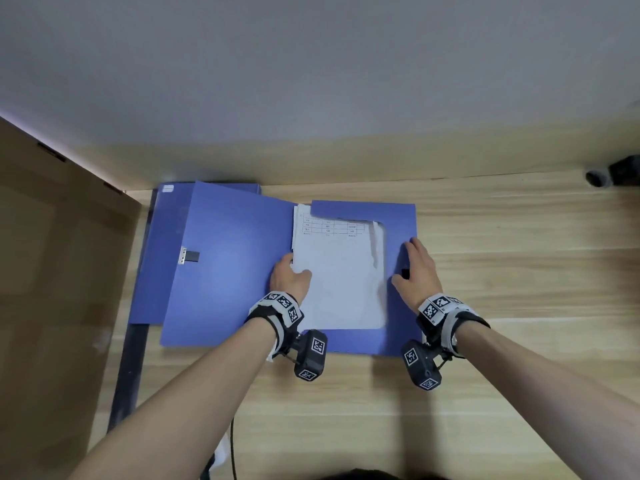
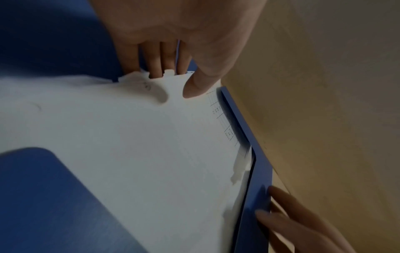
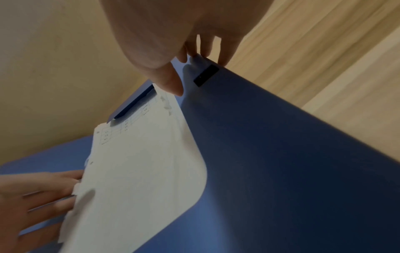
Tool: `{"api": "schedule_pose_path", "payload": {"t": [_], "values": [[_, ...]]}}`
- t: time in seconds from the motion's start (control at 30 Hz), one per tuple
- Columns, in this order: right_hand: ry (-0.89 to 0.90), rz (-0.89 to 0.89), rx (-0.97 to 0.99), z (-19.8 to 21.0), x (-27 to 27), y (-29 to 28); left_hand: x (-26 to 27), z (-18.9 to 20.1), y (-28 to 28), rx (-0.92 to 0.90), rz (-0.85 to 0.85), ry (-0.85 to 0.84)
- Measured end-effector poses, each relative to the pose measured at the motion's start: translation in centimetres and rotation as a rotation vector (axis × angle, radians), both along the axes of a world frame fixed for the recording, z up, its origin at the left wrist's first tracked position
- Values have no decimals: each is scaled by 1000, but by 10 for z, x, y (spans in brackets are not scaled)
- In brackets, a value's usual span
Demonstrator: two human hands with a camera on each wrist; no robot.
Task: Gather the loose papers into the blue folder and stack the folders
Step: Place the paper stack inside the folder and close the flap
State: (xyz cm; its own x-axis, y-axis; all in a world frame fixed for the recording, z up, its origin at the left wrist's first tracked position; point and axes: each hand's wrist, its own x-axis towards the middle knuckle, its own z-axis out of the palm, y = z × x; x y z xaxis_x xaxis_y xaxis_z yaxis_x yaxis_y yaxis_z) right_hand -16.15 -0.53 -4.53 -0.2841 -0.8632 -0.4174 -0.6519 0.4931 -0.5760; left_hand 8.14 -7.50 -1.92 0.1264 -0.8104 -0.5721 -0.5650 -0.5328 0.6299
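fingers of our left hand [image 1: 289,277] curl under the left edge of the loose papers [image 1: 341,282], thumb on top, pinching them. our right hand [image 1: 417,271] lies flat, fingers straight, pressing the pocket flap of the open blue folder [image 1: 228,265] at frame centre. we should slide the sheets rightward under that flap, keeping edges square. a second blue folder [image 1: 162,244] lies beneath, left.
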Motion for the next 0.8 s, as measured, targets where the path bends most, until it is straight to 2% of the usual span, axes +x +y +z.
{"api": "schedule_pose_path", "payload": {"t": [0.23,0.43,0.67,0.8], "values": [[-68,-31,3,1,-6,4,-26,-12,15,13,-74,131],[-55,4,7,0,-10,6,-23,-26,6,4,-2,30],[-33,30,-1,-2,-11,9,-29,-28,4,11,-257,116],[-43,29,-12,-3,-12,10,-36,-30,2,-71,-229,-41]]}}
